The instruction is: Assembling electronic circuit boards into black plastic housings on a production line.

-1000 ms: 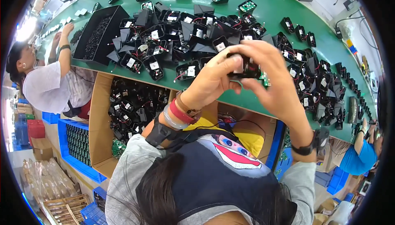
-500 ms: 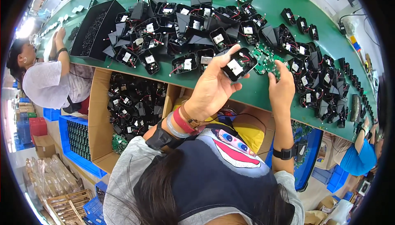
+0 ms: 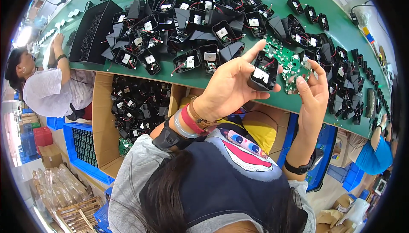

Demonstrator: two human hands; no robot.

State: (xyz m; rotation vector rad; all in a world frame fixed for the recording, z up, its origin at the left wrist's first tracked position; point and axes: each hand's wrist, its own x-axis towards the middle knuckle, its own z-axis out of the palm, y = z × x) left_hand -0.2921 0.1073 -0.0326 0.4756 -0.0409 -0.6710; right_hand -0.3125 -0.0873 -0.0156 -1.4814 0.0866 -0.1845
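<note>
Long green workbench (image 3: 128, 69); cardboard box (image 3: 102, 118), blue crates (image 3: 74, 147) on floor beneath.

Electronics assembly workshop, green bench (image 3: 341, 24), heaped black housings (image 3: 187, 20), seated co-workers (image 3: 47, 92)

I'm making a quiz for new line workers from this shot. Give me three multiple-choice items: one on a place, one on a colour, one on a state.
1. Where is the black housing?
A. in the left hand
B. in the cardboard box
C. on the floor

2. What colour is the table?
A. white
B. green
C. red

3. How does the right hand hold the circuit board?
A. flat under the palm
B. in a closed fist
C. pinched at the fingertips

Answers: 1 A, the fingers wrap the housing above the table edge. 2 B, bare green top shows between the parts. 3 C, only the fingertips touch the board's edge.
</note>
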